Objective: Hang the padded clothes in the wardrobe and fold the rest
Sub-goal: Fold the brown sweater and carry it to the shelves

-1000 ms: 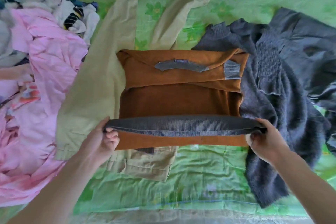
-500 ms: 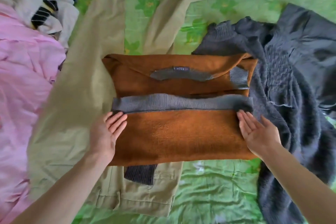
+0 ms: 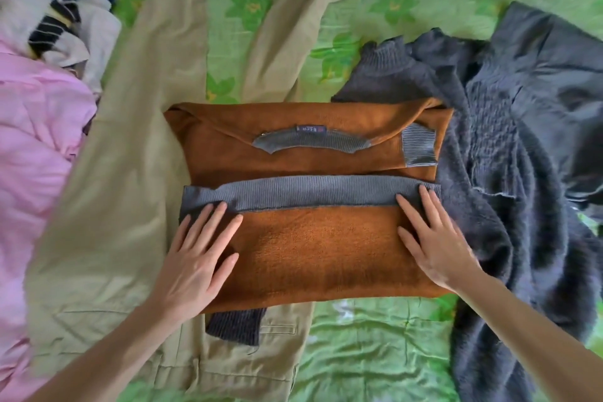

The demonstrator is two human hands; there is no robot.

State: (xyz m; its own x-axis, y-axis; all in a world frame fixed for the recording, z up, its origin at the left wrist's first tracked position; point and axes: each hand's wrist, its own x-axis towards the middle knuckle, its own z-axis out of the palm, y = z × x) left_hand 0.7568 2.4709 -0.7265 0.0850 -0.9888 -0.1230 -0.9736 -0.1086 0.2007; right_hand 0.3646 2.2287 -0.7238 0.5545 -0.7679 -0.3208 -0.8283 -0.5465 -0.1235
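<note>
A rust-brown sweater (image 3: 313, 245) with grey ribbed trim lies folded in the middle of the bed, its bottom half turned up so the grey hem band (image 3: 310, 192) runs across it. My left hand (image 3: 195, 254) presses flat on the sweater's left side, fingers straight. On the right side my right hand (image 3: 434, 241) lies flat too, fingertips on the grey band. One grey cuff (image 3: 235, 325) sticks out below the fold.
Beige trousers (image 3: 124, 206) lie under and left of the sweater. A pink garment (image 3: 36, 157) and a heap of mixed clothes (image 3: 52, 19) sit at the left. A dark grey knit sweater (image 3: 509, 206) sprawls on the right. All rest on a green flowered sheet (image 3: 375, 352).
Both hands lifted the sweater's grey hem, folded it up over the body, let go and now press flat on the folded cloth, moved inward onto it.
</note>
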